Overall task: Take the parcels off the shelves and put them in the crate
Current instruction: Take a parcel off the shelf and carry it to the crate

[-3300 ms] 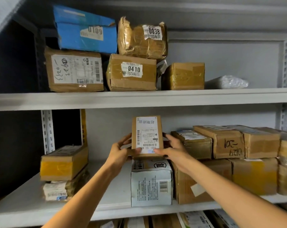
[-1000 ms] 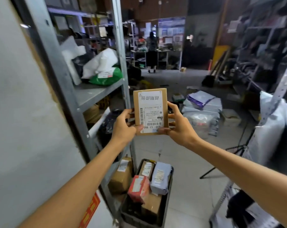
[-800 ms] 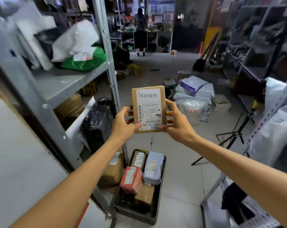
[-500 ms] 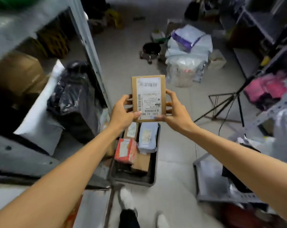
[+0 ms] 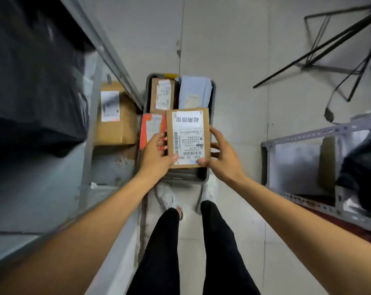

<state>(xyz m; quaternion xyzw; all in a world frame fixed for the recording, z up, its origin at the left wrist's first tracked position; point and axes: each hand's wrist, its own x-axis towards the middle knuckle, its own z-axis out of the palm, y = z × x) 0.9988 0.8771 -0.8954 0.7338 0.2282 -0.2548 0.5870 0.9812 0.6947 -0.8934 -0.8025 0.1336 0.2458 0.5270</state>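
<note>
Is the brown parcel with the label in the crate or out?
Out: left hand and right hand hold the parcel over the crate.

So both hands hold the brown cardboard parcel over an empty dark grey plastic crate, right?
Not empty: the head view shows the grey plastic crate holding a brown box, a pale blue bag and a red packet. Left hand and right hand do hold the cardboard parcel over it.

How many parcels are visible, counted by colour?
Brown cardboard: 3 (flat brown cardboard parcel gripped by left hand and right hand; labelled brown box in the grey plastic crate; bigger brown box beside the crate)
Red: 1 (red parcel in the crate)
Pale blue: 1 (pale blue bag in the crate)
Total: 5
</note>
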